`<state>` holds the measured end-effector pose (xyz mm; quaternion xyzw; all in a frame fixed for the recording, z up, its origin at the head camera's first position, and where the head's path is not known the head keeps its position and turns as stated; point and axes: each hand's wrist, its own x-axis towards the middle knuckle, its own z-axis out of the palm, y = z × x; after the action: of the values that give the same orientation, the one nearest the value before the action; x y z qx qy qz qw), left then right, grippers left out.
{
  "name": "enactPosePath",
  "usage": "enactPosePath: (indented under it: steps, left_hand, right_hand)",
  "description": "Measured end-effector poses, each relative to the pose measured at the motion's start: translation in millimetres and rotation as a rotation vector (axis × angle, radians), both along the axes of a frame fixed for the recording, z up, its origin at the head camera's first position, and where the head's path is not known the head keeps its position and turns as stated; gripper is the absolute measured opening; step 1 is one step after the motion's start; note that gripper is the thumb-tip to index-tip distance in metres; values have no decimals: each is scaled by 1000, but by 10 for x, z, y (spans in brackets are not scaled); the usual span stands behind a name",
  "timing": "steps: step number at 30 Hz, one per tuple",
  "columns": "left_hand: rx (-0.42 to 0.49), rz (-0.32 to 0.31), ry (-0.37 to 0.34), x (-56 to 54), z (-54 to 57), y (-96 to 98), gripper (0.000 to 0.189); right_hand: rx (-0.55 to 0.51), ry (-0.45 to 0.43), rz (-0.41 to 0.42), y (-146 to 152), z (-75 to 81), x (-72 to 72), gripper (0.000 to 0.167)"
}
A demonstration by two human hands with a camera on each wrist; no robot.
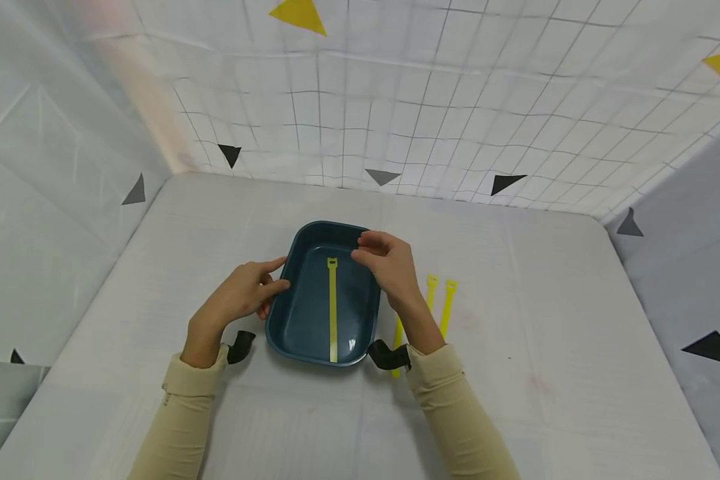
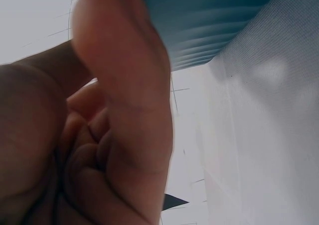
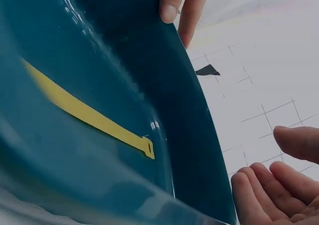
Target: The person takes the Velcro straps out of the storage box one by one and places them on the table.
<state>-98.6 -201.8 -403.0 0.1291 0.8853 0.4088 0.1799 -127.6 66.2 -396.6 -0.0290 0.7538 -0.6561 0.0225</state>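
A dark teal plastic tray point(image 1: 303, 313) stands on the table in front of me. Inside it lies a yellow cable strap point(image 1: 333, 307), its slotted head towards the far side. My left hand point(image 1: 237, 293) pinches the tray's left rim; in the right wrist view its thumb point(image 3: 168, 14) is inside the wall and a finger outside. Close to the far right corner of the tray, my right hand point(image 1: 393, 267) has loosely bent fingers with nothing between them. In the right wrist view, its thumb stands apart from the fingertips point(image 3: 244, 185).
Right of the tray, more yellow cable straps point(image 1: 448, 303) lie on the white-covered table point(image 1: 552, 320), partly hidden by my right forearm. A black strap end point(image 1: 389, 355) hangs from each wrist. Behind the table rises a white gridded sheet point(image 1: 348, 113) with triangle marks.
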Motion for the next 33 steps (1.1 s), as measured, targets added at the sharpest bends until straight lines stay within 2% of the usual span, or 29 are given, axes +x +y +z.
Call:
enactPosePath:
  steps: [12,18,26,33]
  left_hand:
    - [6,3,3,-7,-29,-7,60]
    - [14,-5,7,-12,-33,-11,60]
    - [11,-10,10,-10,-39,-8,60]
    - [9,-2,1,-8,-23,-6,60]
  right_hand:
    - [4,2,18,-108,60,-92,36]
    - [16,-24,28,-176,-13,-184,36]
    - [7,-49,33,-234,-93,-226,37]
    - [66,-63,45,-307,-166,-274,38]
